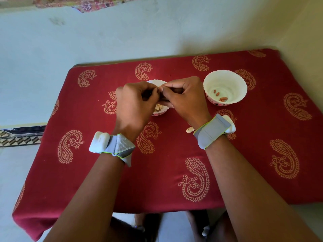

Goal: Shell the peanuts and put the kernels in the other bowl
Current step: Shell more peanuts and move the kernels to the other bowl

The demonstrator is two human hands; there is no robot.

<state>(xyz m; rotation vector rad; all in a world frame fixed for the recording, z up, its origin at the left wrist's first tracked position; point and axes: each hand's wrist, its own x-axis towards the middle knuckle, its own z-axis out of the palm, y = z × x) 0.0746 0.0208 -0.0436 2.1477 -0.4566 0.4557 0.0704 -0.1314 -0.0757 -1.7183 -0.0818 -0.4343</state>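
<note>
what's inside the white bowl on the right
A few reddish kernels lie on the bottom of the right bowl. Nothing covers it; both hands are over the other bowl.

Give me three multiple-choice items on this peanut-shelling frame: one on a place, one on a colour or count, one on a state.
1. Where does the bowl with kernels stand relative to the hands?
A. To their right
B. To their left
C. Behind the person

2. What colour is the tablecloth?
A. Blue with stripes
B. Red with paisley print
C. Plain white

3. What are the left hand and right hand doing?
A. Lying flat on the cloth
B. Lifting the right bowl
C. Fingertips pinched together above the bowl of peanuts

Answers:
1 A: the white bowl holding a few reddish kernels sits right of the right hand.
2 B: the cloth is red with tan paisley.
3 C: both hands meet, fingers curled, over the partly hidden bowl; what they pinch is hidden.
</note>
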